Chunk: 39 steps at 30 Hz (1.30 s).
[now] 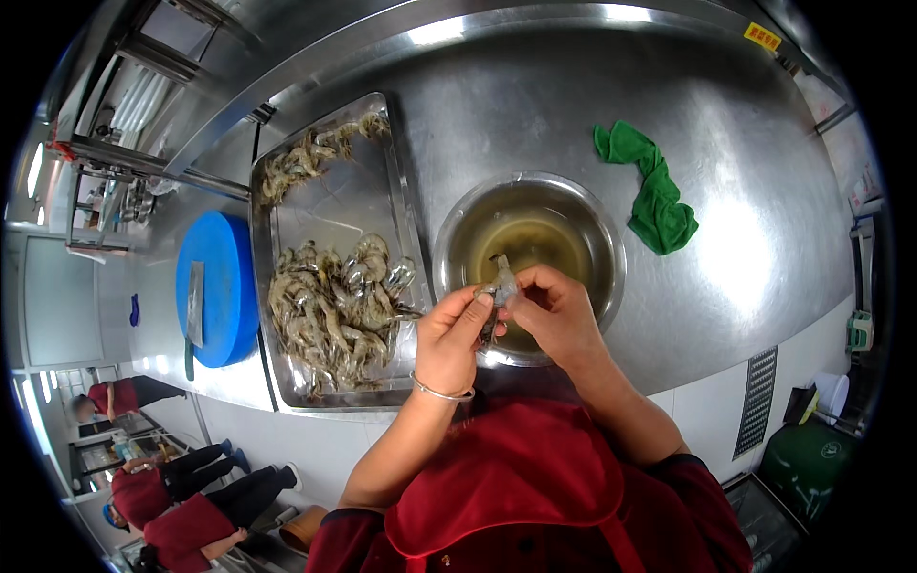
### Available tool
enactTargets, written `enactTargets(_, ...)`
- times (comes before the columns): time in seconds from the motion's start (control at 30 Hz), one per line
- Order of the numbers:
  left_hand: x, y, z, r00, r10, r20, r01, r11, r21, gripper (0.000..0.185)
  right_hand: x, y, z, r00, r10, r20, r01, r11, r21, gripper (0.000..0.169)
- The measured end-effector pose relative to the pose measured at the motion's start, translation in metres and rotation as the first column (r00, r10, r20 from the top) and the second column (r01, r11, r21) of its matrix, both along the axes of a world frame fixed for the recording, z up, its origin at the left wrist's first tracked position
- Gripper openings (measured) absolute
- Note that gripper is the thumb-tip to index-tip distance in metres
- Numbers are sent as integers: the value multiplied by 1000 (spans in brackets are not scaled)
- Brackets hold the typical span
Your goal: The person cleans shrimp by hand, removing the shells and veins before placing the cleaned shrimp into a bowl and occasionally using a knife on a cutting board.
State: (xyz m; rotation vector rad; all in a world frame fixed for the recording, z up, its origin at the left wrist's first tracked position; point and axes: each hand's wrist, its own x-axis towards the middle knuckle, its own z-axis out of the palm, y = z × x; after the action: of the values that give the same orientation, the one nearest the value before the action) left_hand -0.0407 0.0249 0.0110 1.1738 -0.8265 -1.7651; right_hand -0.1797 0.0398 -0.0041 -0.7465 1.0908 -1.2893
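Between both hands, over the near part of a steel bowl (609, 236), is a raw shrimp (503, 279). My left hand (453, 322) grips it with thumb and fingers, and a bangle circles that wrist. The fingertips of my right hand (555, 308) pinch the shrimp's other side. Murky yellowish liquid (534, 240) lies in the bowl, with dark matter in it. Left of the bowl is a rectangular steel tray (322, 225). A large heap of whole shrimp (333, 315) fills its near half, and a smaller row of shrimp (308, 161) lies along its far edge.
A green cloth (655, 193) lies crumpled on the steel worktable (731, 157) to the right. A cleaver (194, 308) rests on a round blue chopping board (226, 286) left of the tray. A raised steel shelf (344, 43) crosses the back. Several people (190, 530) stand at the lower left.
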Motion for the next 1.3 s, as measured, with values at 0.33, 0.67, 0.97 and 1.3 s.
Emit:
enactTargets(0.33, 7, -5, 3, 1000, -27, 9, 27, 998, 51, 16, -18, -4, 16, 920, -10, -392, -15, 998, -61, 12)
enactTargets(0.67, 12, -5, 5, 929, -157, 335, 191, 979, -70, 15, -22, -21, 24, 622, -275, -733, -328, 759, -563, 12)
enactTargets(0.97, 16, -5, 4, 905, -187, 381, 244, 964, -109, 15, -24, -28, 19, 479, -315, -819, -430, 729, -532, 14)
enactTargets(1.3, 18, -12, 2, 901, -204, 384, 242, 969, -53, 16, -23, -29, 16, 725, -114, -679, -226, 892, -391, 10)
